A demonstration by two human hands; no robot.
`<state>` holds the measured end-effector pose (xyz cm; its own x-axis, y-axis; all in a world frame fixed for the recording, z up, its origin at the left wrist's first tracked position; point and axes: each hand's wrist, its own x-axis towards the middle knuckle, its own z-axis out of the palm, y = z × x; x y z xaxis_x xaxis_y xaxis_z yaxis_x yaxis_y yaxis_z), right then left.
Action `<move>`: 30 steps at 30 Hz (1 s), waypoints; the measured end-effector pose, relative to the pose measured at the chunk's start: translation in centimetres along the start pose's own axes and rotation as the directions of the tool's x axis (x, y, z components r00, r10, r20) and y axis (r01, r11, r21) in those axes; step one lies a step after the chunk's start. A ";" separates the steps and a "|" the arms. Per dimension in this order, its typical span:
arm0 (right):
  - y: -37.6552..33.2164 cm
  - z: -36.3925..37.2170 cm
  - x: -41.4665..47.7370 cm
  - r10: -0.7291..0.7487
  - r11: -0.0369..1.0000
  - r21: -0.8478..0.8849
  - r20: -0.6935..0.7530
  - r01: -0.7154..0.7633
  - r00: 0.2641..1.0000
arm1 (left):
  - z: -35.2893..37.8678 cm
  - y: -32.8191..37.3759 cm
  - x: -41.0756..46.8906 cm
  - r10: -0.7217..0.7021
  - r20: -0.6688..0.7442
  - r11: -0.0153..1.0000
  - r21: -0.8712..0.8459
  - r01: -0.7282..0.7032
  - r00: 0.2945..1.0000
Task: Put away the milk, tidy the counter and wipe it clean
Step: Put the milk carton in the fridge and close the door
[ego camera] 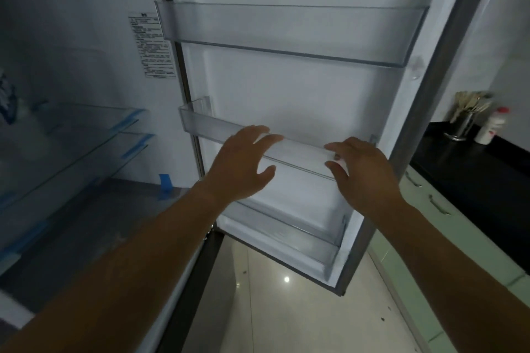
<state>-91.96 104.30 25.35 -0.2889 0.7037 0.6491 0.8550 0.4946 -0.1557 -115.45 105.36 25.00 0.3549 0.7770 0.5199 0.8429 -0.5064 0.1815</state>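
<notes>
The fridge door [301, 89] stands open in front of me, its white inner side facing me. It carries three clear door bins: a top bin [286, 28], a middle bin [200, 120] and a bottom bin [286, 235], all without contents. My left hand [243, 163] is open with fingers spread, fingertips at the front rim of the middle bin. My right hand [361, 172] is open too, fingertips at the right part of the same rim. Neither hand holds anything. No milk shows in this view.
The fridge interior on the left has glass shelves [71, 146] with blue tape [165, 185]. To the right runs a black counter [473, 169] over pale green cabinets [430, 238], bearing a metal utensil holder [463, 123] and a white bottle with a red cap [491, 126]. Glossy tiled floor [286, 309] lies below.
</notes>
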 end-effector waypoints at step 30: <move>-7.3 -6.9 -10.7 0.375 0.815 0.494 -0.054 -0.302 0.925 | -6.1 6.2 -15.0 -0.233 -0.165 0.945 -0.270 0.184 0.958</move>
<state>-92.14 89.58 24.68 0.0771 0.8090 0.5828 0.5714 0.4431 -0.6908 -118.03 88.35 23.41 0.0764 0.8009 0.5940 0.7529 -0.4369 0.4923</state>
